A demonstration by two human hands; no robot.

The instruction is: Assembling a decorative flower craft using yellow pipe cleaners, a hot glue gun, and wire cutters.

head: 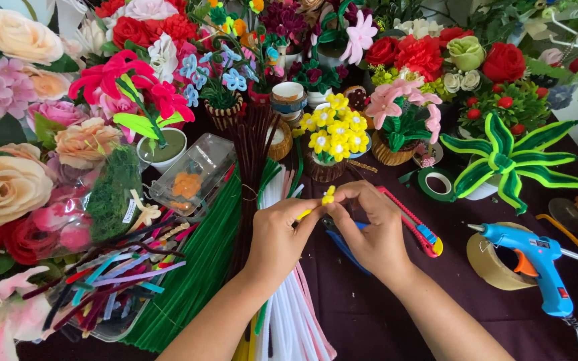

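Hands meet at the middle of the bench (382,321) in the head view, both forearms reaching in from below, wrists bent inward. The left hand (277,237) and right hand (372,230) pinch a small yellow pipe-cleaner flower (328,195) between thumb and fingers (350,194), held just above white pipe cleaners (289,314). A red box cutter (416,230) lies just beside the right hand, a blue glue gun (533,261) farther right.
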